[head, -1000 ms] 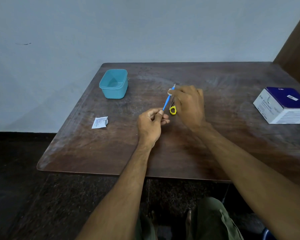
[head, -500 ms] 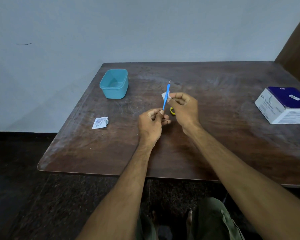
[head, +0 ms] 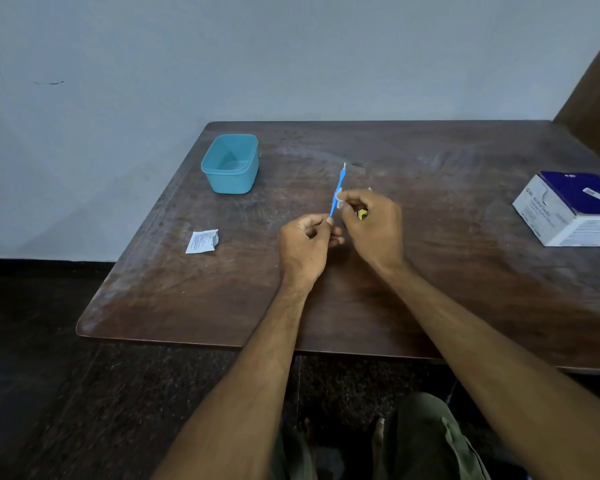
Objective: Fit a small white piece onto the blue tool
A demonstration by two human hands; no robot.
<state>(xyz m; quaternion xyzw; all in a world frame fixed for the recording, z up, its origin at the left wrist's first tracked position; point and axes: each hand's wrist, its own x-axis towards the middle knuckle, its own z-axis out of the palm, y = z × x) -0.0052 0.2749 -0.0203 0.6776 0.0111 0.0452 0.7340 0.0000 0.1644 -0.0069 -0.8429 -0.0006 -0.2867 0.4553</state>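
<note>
My left hand pinches the lower end of a thin blue tool with a small metal tip, held upright and tilted a little to the right over the wooden table. My right hand pinches a small white wipe against the tool's shaft, just above my left fingers. A yellow-handled object lies on the table, mostly hidden behind my right hand.
A teal plastic tub stands at the back left of the table. A torn white sachet lies near the left edge. A blue and white box sits at the far right. A wall runs behind the table.
My right hand has slid down from the tool's tip to its middle with the white wipe. The metal tip now shows. My left hand has barely moved.
</note>
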